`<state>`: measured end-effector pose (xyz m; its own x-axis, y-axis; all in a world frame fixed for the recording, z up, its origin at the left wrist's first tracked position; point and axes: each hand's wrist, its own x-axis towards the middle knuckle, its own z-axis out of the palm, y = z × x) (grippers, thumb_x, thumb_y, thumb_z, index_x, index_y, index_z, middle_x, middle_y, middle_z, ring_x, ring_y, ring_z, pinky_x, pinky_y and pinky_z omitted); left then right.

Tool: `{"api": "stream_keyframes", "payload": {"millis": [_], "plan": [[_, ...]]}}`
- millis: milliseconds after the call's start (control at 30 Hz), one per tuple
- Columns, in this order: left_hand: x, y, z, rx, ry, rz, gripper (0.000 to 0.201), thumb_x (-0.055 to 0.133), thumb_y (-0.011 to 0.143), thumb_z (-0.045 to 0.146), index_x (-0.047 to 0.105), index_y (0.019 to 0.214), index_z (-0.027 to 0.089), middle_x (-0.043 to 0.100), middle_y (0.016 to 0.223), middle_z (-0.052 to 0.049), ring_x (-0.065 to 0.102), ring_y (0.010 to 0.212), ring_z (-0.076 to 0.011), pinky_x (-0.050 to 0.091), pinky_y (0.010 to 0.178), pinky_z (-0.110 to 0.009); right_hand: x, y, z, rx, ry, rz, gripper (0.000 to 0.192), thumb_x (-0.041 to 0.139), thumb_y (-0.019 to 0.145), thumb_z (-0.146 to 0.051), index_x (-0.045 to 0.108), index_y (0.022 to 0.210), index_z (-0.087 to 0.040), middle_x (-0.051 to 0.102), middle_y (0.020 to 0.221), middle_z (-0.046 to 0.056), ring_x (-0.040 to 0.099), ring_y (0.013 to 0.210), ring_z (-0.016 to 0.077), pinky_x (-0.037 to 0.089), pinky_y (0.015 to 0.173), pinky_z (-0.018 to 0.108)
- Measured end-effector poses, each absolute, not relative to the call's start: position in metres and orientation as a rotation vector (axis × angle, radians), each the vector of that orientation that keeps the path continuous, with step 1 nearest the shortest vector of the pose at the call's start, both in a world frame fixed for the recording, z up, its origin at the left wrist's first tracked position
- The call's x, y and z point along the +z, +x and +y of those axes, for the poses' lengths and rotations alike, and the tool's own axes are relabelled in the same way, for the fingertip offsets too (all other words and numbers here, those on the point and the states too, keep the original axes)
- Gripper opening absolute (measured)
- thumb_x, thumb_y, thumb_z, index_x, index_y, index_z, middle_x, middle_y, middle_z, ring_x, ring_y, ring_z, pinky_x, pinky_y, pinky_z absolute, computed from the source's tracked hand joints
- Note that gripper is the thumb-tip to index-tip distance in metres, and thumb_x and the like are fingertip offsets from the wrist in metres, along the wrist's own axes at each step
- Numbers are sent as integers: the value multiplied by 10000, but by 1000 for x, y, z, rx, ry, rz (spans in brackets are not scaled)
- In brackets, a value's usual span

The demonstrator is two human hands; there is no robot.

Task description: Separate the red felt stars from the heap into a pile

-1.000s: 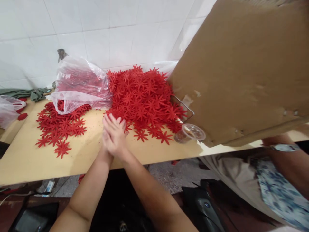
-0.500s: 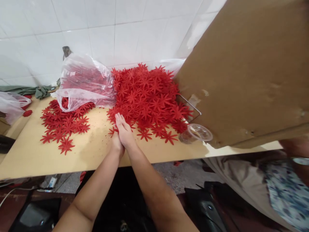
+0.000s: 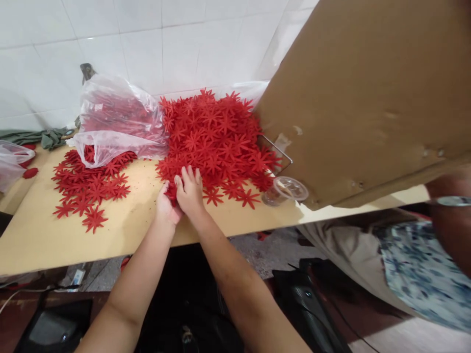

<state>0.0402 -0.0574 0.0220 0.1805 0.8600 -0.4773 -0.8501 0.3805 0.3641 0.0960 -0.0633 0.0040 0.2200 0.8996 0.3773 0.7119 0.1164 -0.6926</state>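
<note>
Both hands are at the table's near side, in front of a big pile of red star-shaped flower cutouts [image 3: 213, 132]. My left hand [image 3: 167, 208] is cupped, palm turned inward, around a red flower cutout [image 3: 171, 190] that shows between the two hands. My right hand [image 3: 190, 193] lies against it from the right with its fingers spread and slightly bent, their tips near the pile's front edge. Part of the cutout is hidden by the fingers, so whether it is one piece or several I cannot tell.
A clear plastic bag [image 3: 121, 113] of red pieces leans by the tiled wall, with loose red cutouts [image 3: 91, 189] before it. On the right, a clear plastic cup [image 3: 283, 191] lies tilted beside a large cardboard box [image 3: 360, 108]. Another person's arm [image 3: 451, 220] shows at far right.
My hands were pressed palm to palm; now they have parted somewhat, the right fingers have spread, and red shows between them. The view has shifted slightly to the right.
</note>
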Motion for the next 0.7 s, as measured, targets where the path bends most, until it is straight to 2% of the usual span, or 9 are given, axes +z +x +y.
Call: {"api": "stream_keyframes", "payload": {"millis": [100, 200, 367, 533, 700], "plan": [[27, 46, -61, 1154, -8, 670, 213, 431, 777, 229, 615, 735, 128, 650, 655, -24, 610, 660, -99, 461, 801, -221, 9, 107, -57, 185, -1613, -1531, 455, 312, 856, -342, 507, 1189, -99, 447, 1310, 148, 243, 1299, 299, 220, 1028, 528], [29, 45, -59, 1158, 32, 636, 240, 395, 780, 205, 618, 742, 125, 657, 678, -39, 616, 672, -114, 477, 780, -236, 13, 116, -59, 99, -1486, -1477, 432, 275, 871, -343, 550, 1125, -129, 513, 1248, 120, 335, 1253, 251, 247, 1032, 493], [24, 46, -60, 1115, 132, 560, 291, 358, 789, 226, 625, 831, 116, 664, 762, -80, 618, 707, -151, 508, 725, -296, 18, 131, -64, 65, -1367, -1397, 378, 287, 872, -328, 604, 977, -149, 628, 1024, 116, 522, 1028, 199, 378, 942, 418], [25, 51, -61, 1144, 53, 555, 257, 355, 772, 183, 603, 790, 119, 648, 724, -68, 608, 675, -128, 510, 734, -270, 15, 133, -74, 67, -1365, -1461, 319, 338, 853, -289, 610, 936, -144, 620, 991, 118, 525, 985, 191, 402, 905, 383], [23, 38, -58, 1140, 67, 449, 340, 349, 756, 285, 592, 900, 94, 634, 767, -117, 608, 824, -214, 504, 770, -405, 22, 169, -91, 31, -1443, -1550, 289, 393, 831, -292, 624, 915, -139, 637, 946, 108, 555, 928, 183, 424, 860, 334]]}}
